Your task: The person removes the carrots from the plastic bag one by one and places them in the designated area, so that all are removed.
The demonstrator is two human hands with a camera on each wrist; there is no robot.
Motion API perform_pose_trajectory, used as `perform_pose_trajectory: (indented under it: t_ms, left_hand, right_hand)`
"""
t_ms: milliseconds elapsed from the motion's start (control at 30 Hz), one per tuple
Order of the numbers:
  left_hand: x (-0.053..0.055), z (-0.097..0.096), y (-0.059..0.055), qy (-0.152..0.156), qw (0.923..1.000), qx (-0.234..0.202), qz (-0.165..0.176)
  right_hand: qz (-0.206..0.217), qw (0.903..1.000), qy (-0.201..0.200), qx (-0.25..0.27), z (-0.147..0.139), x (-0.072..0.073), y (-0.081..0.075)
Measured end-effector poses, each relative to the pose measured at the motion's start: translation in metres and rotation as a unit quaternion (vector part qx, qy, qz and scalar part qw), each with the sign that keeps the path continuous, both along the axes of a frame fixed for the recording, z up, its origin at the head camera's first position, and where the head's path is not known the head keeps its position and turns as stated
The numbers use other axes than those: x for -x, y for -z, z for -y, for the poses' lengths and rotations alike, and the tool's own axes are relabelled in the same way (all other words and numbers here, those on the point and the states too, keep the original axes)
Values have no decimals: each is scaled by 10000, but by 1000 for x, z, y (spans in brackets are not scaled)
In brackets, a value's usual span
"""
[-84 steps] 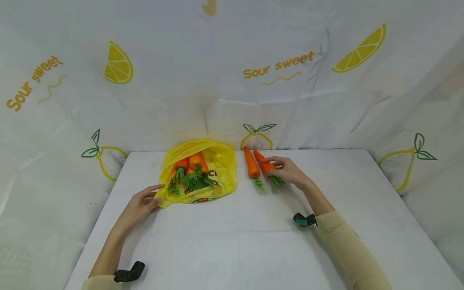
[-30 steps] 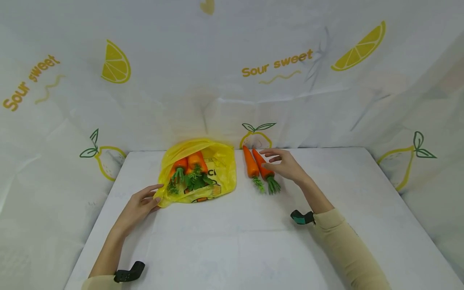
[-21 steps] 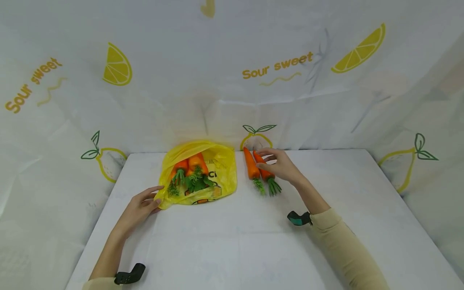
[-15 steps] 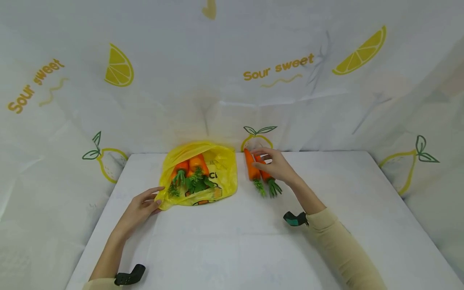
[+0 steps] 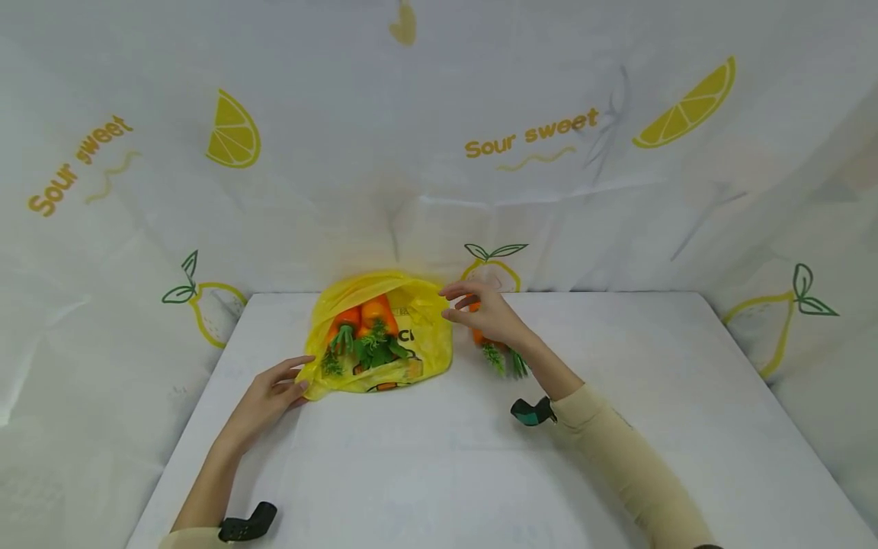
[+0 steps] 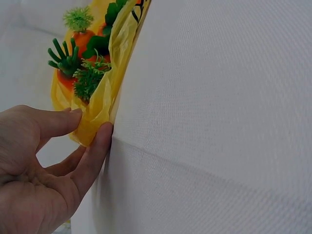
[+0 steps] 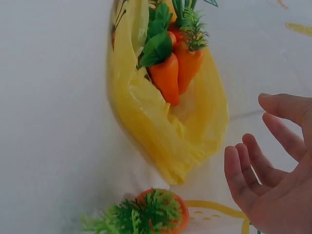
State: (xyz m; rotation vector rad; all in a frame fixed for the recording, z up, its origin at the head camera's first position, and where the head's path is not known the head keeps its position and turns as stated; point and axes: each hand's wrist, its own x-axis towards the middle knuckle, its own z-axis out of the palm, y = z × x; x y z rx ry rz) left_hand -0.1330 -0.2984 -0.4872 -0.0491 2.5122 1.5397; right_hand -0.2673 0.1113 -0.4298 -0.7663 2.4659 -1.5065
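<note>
A yellow plastic bag [image 5: 432, 347] lies at the back of the table with its mouth facing me. Several carrots [image 7: 165, 80] with green tops are inside it. My left hand [image 5: 264, 400] pinches the bag's near left edge between thumb and fingers, plain in the left wrist view. Over the loose carrots [image 5: 478, 338] right of the bag hangs my right hand [image 5: 488, 314], fingers apart and holding nothing. Its fingertips are near the bag's right edge. This hand hides most of both loose carrots, but their green tops [image 5: 494, 358] show.
The white table [image 5: 411, 480] stretches in front of the bag and to the right. Close behind stands a white cloth backdrop [image 5: 329, 183] printed with lemons. A black device [image 5: 531, 412] sits at the right wrist, another black device [image 5: 248, 523] at the left.
My right hand let go of the right-hand carrot, leaving it beside the other one, and moved left across both toward the bag. My left hand has stayed at the bag's edge.
</note>
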Motion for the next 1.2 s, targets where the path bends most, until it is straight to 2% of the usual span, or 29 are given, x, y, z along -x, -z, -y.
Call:
perform_pose_trajectory:
  t_ms: [100,300,433,633,933,1200]
  left_hand:
    - [0,-1,0,0,10000,3,12]
    - [0,0,1,-23,10000,37,32]
    - [0,1,2,0,10000,15,-20]
    - [-1,1,1,76,9999,1,-97]
    - [-1,3,1,17,9999,20,-119]
    - [0,3,4,55,9999,-42,-91]
  right_hand:
    - [60,10000,-75,0,12,0,-1]
    - [-268,9990,-338,144,32,1,-1]
    - [-356,9988,-315,65,42,0,-3]
    - [-201,9991,-361,42,55,1,-2]
    - [-186,9982,-545,169,81,6,2]
    - [-109,9989,-422,184,104,7,8]
